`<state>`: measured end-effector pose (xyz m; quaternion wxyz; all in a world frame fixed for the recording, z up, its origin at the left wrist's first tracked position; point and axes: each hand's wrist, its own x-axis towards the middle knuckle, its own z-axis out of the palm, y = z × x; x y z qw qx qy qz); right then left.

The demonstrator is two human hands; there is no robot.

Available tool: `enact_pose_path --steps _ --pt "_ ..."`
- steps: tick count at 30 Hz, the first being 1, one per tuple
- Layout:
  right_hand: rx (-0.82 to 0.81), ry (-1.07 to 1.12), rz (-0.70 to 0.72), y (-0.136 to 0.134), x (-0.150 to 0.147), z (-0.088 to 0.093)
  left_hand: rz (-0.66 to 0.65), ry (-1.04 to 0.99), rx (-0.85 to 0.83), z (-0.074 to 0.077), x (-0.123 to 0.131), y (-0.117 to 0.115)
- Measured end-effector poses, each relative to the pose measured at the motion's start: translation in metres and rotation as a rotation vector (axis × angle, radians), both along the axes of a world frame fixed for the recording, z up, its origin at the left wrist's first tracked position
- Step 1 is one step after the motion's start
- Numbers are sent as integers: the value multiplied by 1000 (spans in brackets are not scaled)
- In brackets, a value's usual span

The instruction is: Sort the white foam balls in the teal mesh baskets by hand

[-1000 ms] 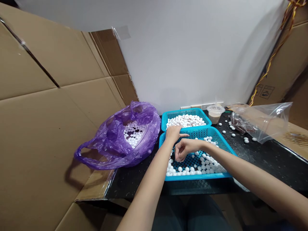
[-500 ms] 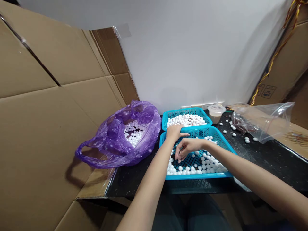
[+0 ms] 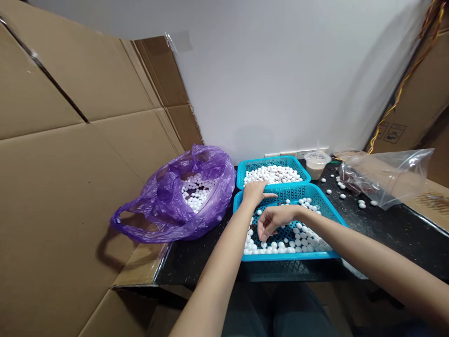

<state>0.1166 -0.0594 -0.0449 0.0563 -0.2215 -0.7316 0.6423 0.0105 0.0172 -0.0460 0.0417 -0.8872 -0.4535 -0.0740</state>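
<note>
Two blue mesh baskets stand on a black table. The near basket (image 3: 333, 215) holds several small white balls (image 3: 301, 236) scattered over its floor. The far basket (image 3: 245, 166) is heaped with white balls. My left hand (image 3: 256, 192) rests on the near basket's far left rim, fingers curled, thumb pointing right. My right hand (image 3: 271, 220) hangs inside the near basket with fingertips bunched and pointing down at the balls; what they pinch I cannot make out.
A purple plastic bag (image 3: 168, 201) of white balls lies left of the baskets. A clear plastic bag (image 3: 386, 178), loose balls (image 3: 359, 204) and a lidded cup (image 3: 315, 164) sit to the right. Cardboard sheets (image 3: 70, 164) stand at the left, boxes at the right.
My right hand has dipped a little lower and toward me inside the near basket. My left hand has stayed on the rim.
</note>
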Motion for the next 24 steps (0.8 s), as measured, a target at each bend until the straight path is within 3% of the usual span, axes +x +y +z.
enact_pose_path --steps 7,24 --pt "-99 -11 17 -3 -2 -2 53 -10 -48 4 2 -4" --pt "-195 -80 -19 -5 -5 -3 -2 -20 12 -1 0 -2"
